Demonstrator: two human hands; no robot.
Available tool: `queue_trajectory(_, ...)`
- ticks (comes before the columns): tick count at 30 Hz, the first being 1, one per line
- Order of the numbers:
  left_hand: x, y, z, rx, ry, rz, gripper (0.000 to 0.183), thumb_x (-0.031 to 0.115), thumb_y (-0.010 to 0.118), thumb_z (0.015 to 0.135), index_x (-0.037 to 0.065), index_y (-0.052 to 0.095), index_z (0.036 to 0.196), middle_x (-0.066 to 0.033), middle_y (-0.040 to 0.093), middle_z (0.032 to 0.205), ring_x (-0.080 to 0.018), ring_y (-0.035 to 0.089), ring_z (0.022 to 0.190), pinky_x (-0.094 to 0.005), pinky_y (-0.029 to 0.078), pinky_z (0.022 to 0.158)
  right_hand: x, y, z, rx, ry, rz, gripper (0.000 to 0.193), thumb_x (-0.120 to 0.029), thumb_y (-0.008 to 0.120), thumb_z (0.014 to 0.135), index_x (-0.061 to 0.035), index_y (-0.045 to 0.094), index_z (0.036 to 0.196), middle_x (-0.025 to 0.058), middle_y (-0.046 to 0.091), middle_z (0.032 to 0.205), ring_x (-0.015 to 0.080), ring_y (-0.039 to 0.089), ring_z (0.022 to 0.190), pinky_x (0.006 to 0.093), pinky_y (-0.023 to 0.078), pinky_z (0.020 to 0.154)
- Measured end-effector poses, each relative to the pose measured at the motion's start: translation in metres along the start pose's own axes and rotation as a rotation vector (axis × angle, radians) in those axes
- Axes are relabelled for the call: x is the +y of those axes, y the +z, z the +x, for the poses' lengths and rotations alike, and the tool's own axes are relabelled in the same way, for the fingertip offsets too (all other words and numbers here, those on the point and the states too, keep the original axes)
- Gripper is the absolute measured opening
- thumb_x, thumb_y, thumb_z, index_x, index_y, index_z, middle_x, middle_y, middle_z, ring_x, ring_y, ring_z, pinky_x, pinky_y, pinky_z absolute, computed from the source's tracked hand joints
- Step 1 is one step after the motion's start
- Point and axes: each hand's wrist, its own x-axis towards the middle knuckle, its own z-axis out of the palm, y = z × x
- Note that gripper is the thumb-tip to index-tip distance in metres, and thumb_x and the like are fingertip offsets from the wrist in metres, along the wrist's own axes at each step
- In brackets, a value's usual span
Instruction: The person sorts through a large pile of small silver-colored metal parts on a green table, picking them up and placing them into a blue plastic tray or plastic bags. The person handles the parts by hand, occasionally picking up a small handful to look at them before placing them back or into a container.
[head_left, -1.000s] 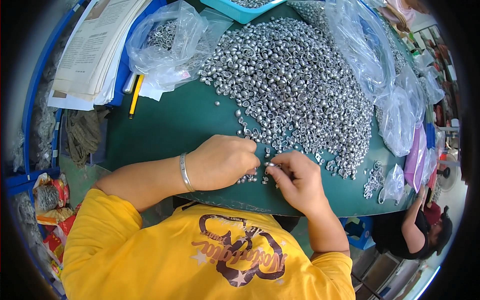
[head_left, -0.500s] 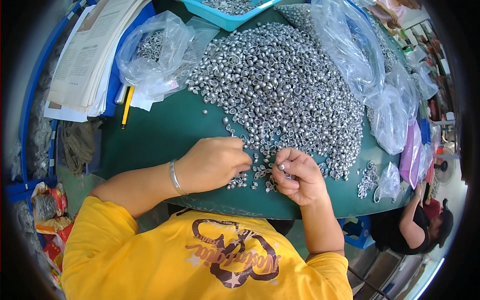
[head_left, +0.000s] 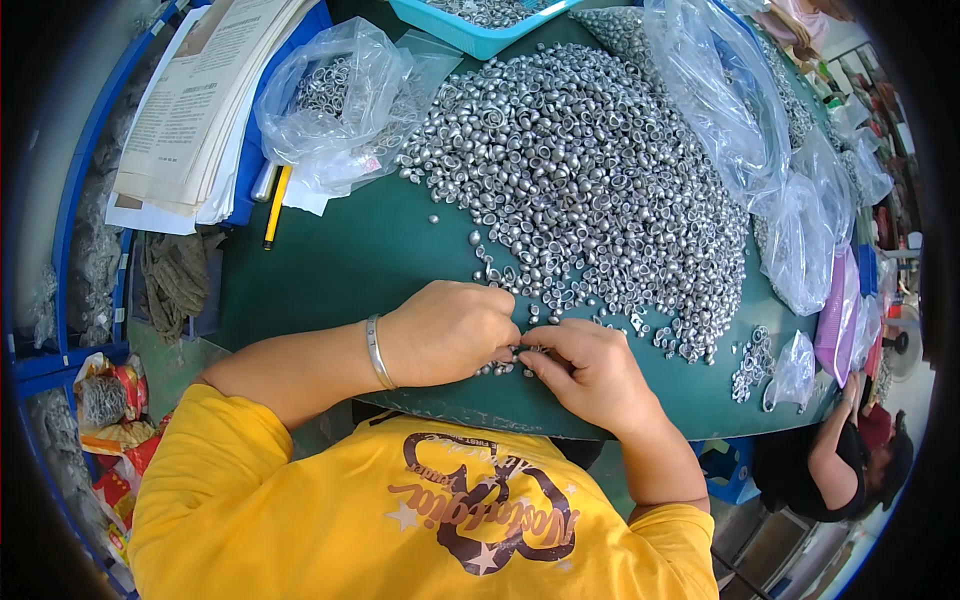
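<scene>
My left hand [head_left: 455,333], with a silver bangle [head_left: 378,352] at its wrist, is closed with its fingertips pinched together. Facing it, my right hand [head_left: 590,372] is closed too, thumb against forefinger. The fingertips meet just above the table [head_left: 300,285], and a bit of small silver metal shows between them; its exact shape is mostly hidden. Several loose metal pieces [head_left: 497,368] lie under the fingers. Just beyond my hands spreads a large heap of small, hollow, rounded silver metal pieces [head_left: 580,170].
Clear plastic bags [head_left: 325,95] flank the heap, the left one holding metal rings. A blue tray [head_left: 470,38] stands behind. Papers [head_left: 190,110] and a yellow pen [head_left: 277,207] lie at left. To the right are a purple bag [head_left: 838,315] and another person [head_left: 830,465].
My right hand has turned and moved left to meet my left hand. The small silver piece seen in its fingertips before is now mostly hidden. The whole view has shifted slightly.
</scene>
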Motion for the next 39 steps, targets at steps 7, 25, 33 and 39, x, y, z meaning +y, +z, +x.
queue_trajectory(7,-0.003,0.005,0.0,0.152,0.018,0.049,0.012,0.018,0.068,0.069,0.008,0.063,0.073,-0.0048,0.051,0.067,-0.0231,0.055,0.065,-0.0334,0.045,0.057,0.002,0.009,0.002,0.04,-0.1,-0.27,0.008,-0.015,0.063,0.076,-0.0076,0.062,0.079,0.0075,0.055,0.064,0.0273,0.057,0.056,0.0366,0.046,0.048)
queue_trajectory(25,-0.004,-0.012,0.007,0.279,-0.253,-0.543,0.011,0.01,0.068,0.076,0.001,0.066,0.082,-0.0044,0.057,0.069,-0.011,0.05,0.061,-0.0242,0.04,0.057,-0.015,-0.022,0.023,0.11,-0.147,-0.087,0.014,-0.006,0.067,0.071,-0.0048,0.063,0.085,0.0095,0.058,0.066,0.0275,0.058,0.057,0.0352,0.047,0.05)
queue_trajectory(33,-0.002,-0.022,0.007,0.291,-0.538,-1.373,0.027,0.021,0.05,0.091,-0.003,0.059,0.085,0.0045,0.039,0.054,-0.0022,0.029,0.045,-0.0174,0.021,0.041,0.019,-0.021,0.02,0.006,-0.023,0.611,0.009,-0.002,0.066,0.075,-0.001,0.065,0.083,0.0043,0.06,0.071,0.0097,0.054,0.061,0.0227,0.041,0.053)
queue_trajectory(39,-0.025,-0.043,0.007,0.608,-0.491,-1.537,0.016,0.014,0.052,0.087,0.0,0.057,0.082,-0.0002,0.048,0.067,-0.0039,0.036,0.047,-0.0161,0.024,0.039,0.035,-0.017,0.015,-0.066,-0.057,1.327,0.008,-0.001,0.066,0.072,0.0038,0.063,0.079,0.0097,0.057,0.07,0.0118,0.048,0.058,0.0226,0.034,0.049)
